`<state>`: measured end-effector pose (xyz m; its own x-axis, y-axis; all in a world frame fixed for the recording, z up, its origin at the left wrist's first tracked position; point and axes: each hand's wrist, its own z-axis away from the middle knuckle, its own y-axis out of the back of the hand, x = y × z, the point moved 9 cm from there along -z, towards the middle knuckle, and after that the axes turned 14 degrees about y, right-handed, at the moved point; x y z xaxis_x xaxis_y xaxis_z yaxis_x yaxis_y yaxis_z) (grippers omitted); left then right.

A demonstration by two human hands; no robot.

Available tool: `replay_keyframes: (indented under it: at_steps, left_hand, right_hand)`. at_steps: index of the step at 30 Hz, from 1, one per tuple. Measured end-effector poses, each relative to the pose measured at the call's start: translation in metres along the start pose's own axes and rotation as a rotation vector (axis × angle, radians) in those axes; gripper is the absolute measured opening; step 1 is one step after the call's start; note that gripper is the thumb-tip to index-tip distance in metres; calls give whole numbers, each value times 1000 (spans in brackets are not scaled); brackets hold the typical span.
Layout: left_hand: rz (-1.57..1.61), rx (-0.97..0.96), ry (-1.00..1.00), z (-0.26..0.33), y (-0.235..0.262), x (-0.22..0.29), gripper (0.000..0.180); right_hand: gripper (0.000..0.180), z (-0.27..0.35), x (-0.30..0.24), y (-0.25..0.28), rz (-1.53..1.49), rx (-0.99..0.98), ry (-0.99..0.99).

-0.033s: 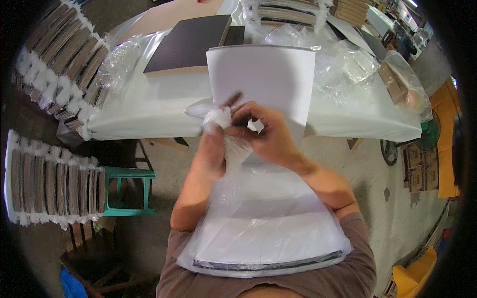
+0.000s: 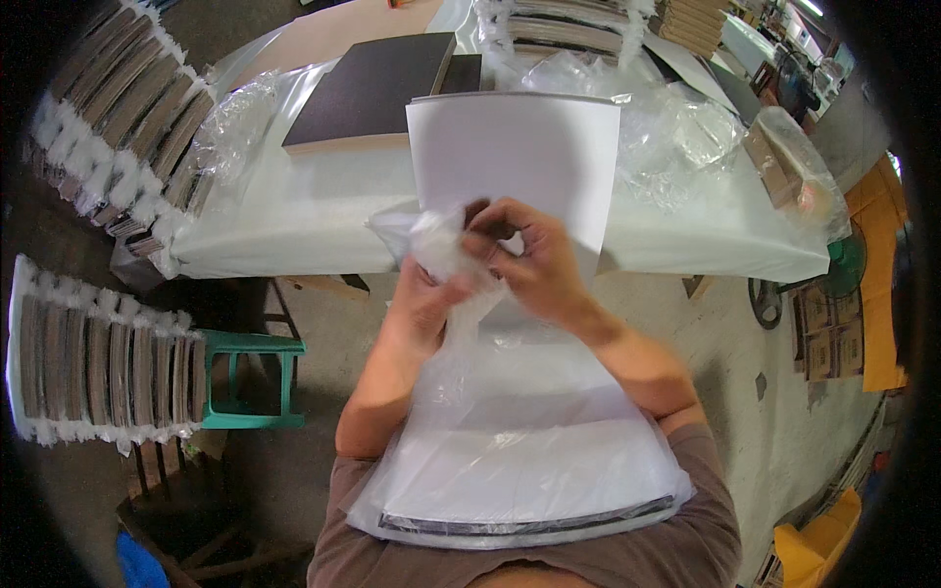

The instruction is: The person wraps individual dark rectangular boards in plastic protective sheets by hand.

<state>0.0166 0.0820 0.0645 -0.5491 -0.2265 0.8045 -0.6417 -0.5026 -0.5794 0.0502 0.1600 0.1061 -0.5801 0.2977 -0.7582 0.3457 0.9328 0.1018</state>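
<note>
Both sets of fingers, left hand [image 2: 423,299] and right hand [image 2: 534,257], clamped on crumpled plastic bag [image 2: 443,247] over white panel [image 2: 520,157].

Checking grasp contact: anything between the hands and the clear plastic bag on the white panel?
Nothing visible. The left hand and right hand both pinch the clear plastic bag directly at its bunched mouth, over the white panel.

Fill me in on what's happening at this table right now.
A person has a large white flat panel propped from their lap up to the white-covered table, its lower part inside a clear plastic bag. Both hands, the left hand and right hand, pinch the bunched bag plastic in front of the panel. A dark board lies on the table, and stacks of wrapped panels stand at the left beside a green stool.
</note>
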Motion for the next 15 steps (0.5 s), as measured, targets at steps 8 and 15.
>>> replay_keyframes:
  at_steps: [8,15]
  left_hand:
    - [267,117,-68,-3,28,-5,17]
    - [-251,228,-53,-1,13,-9,29]
  right_hand:
    - [17,15,30,42,-156,278,-193]
    - [24,9,21,17,-102,20,-163]
